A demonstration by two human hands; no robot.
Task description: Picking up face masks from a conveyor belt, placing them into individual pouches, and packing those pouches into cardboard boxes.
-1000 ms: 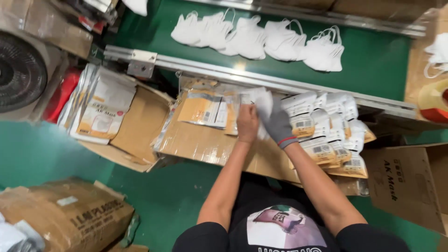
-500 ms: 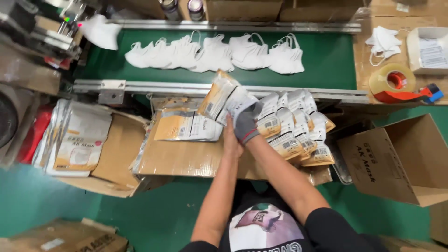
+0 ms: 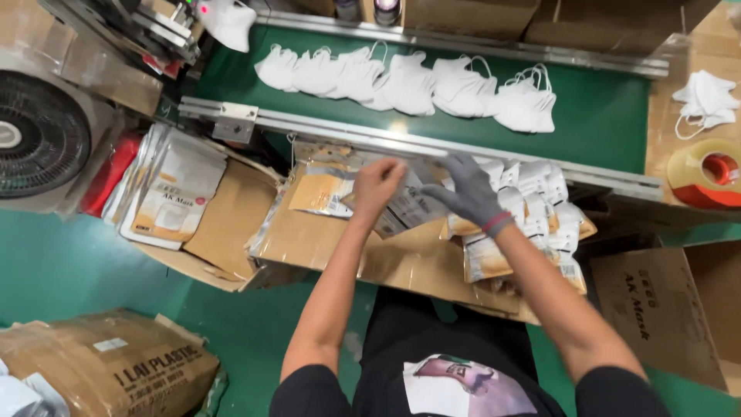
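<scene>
My bare left hand (image 3: 378,184) and my grey-gloved right hand (image 3: 468,189) both grip a flat silver-and-tan pouch (image 3: 407,208) held just above a cardboard sheet (image 3: 324,247). More tan pouches (image 3: 320,191) lie flat to the left of my hands. A fanned row of filled pouches (image 3: 532,212) lies to the right, under my right wrist. Beyond a metal rail, several white face masks (image 3: 409,81) lie in a row on a green conveyor belt (image 3: 602,116).
A stack of empty pouches (image 3: 170,193) lies at left beside a fan (image 3: 35,143). An open cardboard box (image 3: 671,309) stands at lower right, a wrapped carton (image 3: 108,371) at lower left. Tape rolls (image 3: 706,174) and loose masks (image 3: 706,96) rest at right.
The view has swung right and down. My hands, which held a pouch raised near the rail, have come lower and now hold a pouch close over the cardboard sheet.
</scene>
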